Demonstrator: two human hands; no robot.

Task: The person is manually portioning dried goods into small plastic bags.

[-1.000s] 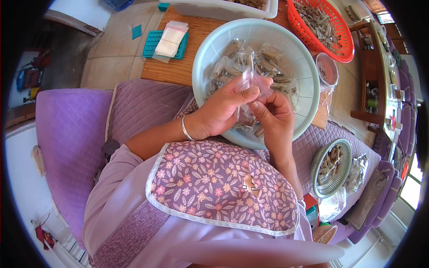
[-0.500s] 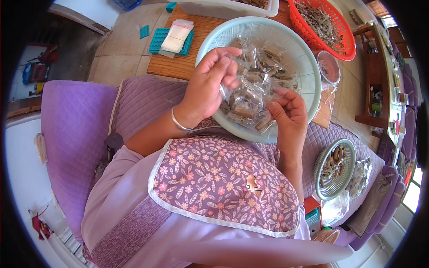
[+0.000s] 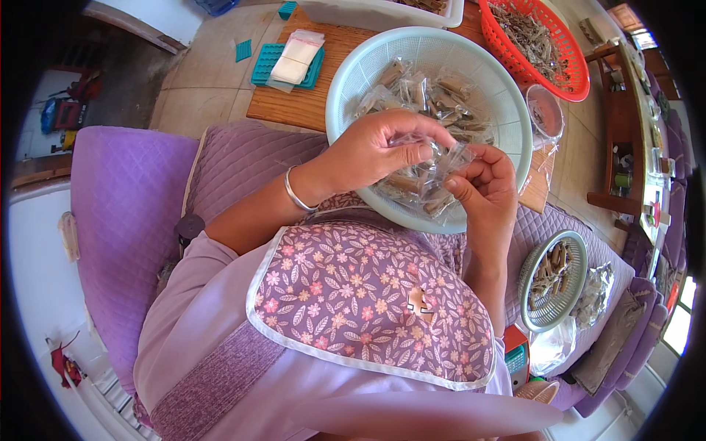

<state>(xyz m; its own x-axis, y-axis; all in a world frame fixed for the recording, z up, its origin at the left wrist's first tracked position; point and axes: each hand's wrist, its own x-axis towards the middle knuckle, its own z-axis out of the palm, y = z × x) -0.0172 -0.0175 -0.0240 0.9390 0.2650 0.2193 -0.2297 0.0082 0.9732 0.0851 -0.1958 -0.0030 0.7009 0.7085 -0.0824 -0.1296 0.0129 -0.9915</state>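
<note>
Above a large pale green plastic basket (image 3: 512, 95), my two hands meet at a small clear plastic bag (image 3: 458, 157). My right hand (image 3: 487, 182) pinches the bag's right side between thumb and fingers. Coming from the left, my left hand (image 3: 379, 151) is closed, its thumb and forefinger at the bag's other edge; its remaining fingers are partly hidden. Inside the basket lie several clear packets (image 3: 457, 84) of brown, dried-looking pieces. What the bag in my hands contains is hard to make out.
On the wooden table (image 3: 283, 110), a stack of clear bags (image 3: 298, 57) rests on a teal tray (image 3: 263, 63). A red basket (image 3: 581, 73) of dried pieces, a clear tub (image 3: 546, 117) and a white bin (image 3: 342, 16) stand beyond. A smaller green basket (image 3: 540, 317) sits on the purple sofa to my right.
My left hand has come down and to the right, from raised over the basket to beside my right hand at the bag. My right hand has shifted only slightly.
</note>
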